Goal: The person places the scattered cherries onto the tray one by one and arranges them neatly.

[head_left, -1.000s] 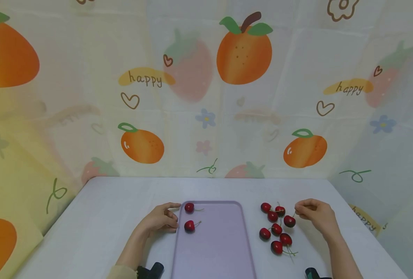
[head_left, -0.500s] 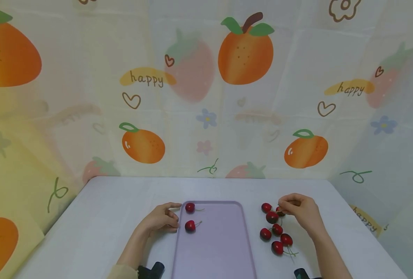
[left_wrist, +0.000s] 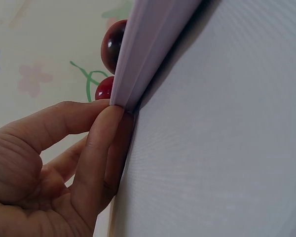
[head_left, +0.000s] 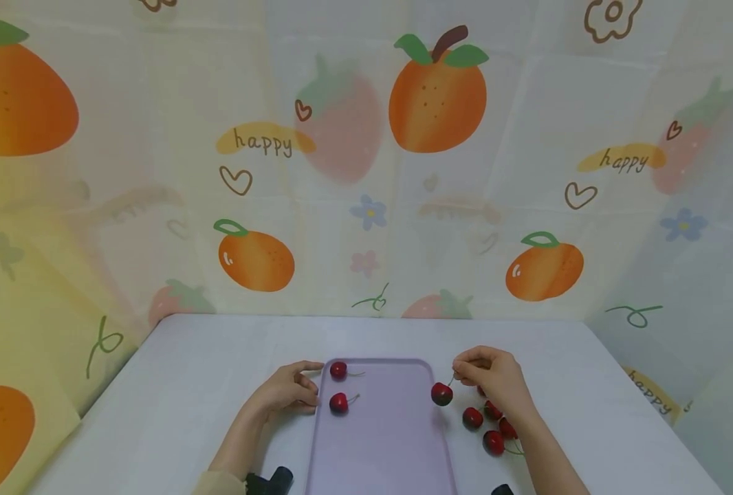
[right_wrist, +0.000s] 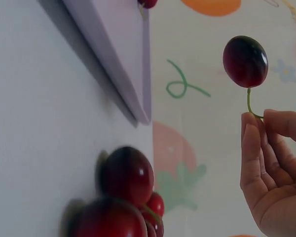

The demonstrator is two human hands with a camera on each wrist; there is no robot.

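My right hand (head_left: 493, 378) pinches a dark red cherry (head_left: 442, 394) by its green stem (right_wrist: 249, 101). The cherry hangs below the fingertips and overlaps the right rim of the lilac tray (head_left: 391, 440) in the head view. My left hand (head_left: 289, 390) rests at the tray's far left corner, index finger stretched to the rim and thumb against the side, as the left wrist view (left_wrist: 64, 163) also shows. Two stemmed cherries lie on the tray along its left side, a far one (head_left: 338, 370) and a nearer one (head_left: 338, 403).
Several loose cherries (head_left: 493, 442) lie on the white table (head_left: 218, 344) right of the tray, partly hidden by my right hand and forearm. A fruit-printed cloth (head_left: 366, 172) hangs behind the table. Dark wrist mounts (head_left: 270, 481) show at the bottom.
My right hand has lifted a cherry by its stem from the right-hand group and carried it left to the tray's edge. The left hand stays at the corner.
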